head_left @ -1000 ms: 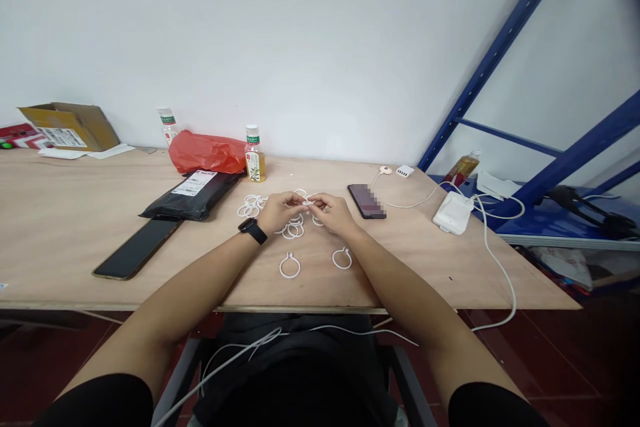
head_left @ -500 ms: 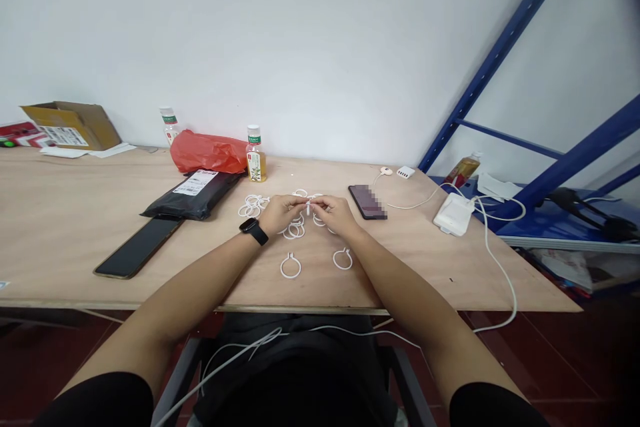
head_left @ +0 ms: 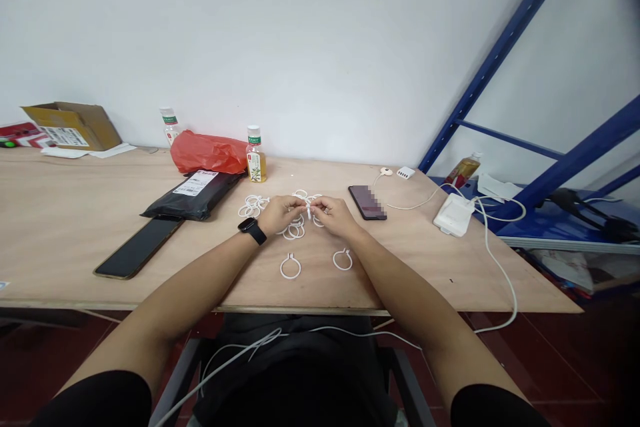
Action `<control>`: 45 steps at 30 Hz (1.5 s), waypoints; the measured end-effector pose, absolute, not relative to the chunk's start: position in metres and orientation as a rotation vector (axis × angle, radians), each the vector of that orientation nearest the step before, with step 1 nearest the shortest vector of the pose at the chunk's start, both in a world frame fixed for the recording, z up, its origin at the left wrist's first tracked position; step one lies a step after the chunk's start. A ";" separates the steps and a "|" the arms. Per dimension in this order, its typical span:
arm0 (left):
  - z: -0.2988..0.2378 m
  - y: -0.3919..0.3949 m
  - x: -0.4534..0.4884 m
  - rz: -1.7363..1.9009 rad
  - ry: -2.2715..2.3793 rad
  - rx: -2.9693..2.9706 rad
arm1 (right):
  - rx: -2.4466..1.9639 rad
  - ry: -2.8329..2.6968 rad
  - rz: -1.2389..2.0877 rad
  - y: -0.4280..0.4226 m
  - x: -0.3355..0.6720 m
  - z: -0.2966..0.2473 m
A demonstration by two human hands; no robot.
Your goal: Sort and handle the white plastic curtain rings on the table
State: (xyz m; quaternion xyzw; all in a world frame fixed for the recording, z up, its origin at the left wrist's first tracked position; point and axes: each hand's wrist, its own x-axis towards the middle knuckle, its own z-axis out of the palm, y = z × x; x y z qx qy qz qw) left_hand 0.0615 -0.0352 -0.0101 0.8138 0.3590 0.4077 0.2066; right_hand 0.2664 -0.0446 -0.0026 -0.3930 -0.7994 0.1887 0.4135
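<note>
over the desk (head_left: pixel 410 267), left hand (head_left: pixel 279 215) and right hand (head_left: pixel 336 216) pinch tight on a light, stiff white plastic ring (head_left: pixel 309 212), best held by its thin edge.

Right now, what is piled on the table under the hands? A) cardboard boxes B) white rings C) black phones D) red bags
B: the white rings lie heaped on the wooden table, right under the left hand and right hand.
</note>
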 end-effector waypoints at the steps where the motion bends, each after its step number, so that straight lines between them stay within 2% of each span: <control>1: -0.010 -0.035 0.061 1.129 0.996 2.279 | -0.985 -2.017 0.472 -0.044 0.267 -0.003; 15: -0.005 -0.039 0.063 1.115 0.979 2.326 | -0.963 -2.078 0.433 -0.044 0.268 -0.003; 23: 0.005 -0.038 0.062 1.367 0.997 2.346 | -0.971 -1.947 0.422 -0.042 0.264 -0.007; 26: 0.009 -0.029 0.049 1.417 1.208 2.226 | -1.009 -1.940 0.426 -0.039 0.266 -0.011; 30: 0.013 -0.017 0.026 1.299 1.673 2.158 | -1.060 -1.923 0.434 -0.037 0.269 -0.012; 34: 0.008 -0.005 0.009 1.004 2.078 2.211 | -1.063 -1.942 0.427 -0.038 0.269 -0.010; 39: -0.004 0.001 -0.001 0.731 2.155 2.266 | -1.071 -1.961 0.409 -0.038 0.269 -0.011; 45: -0.003 -0.006 0.008 0.804 2.029 2.458 | -1.071 -1.965 0.397 -0.037 0.269 -0.011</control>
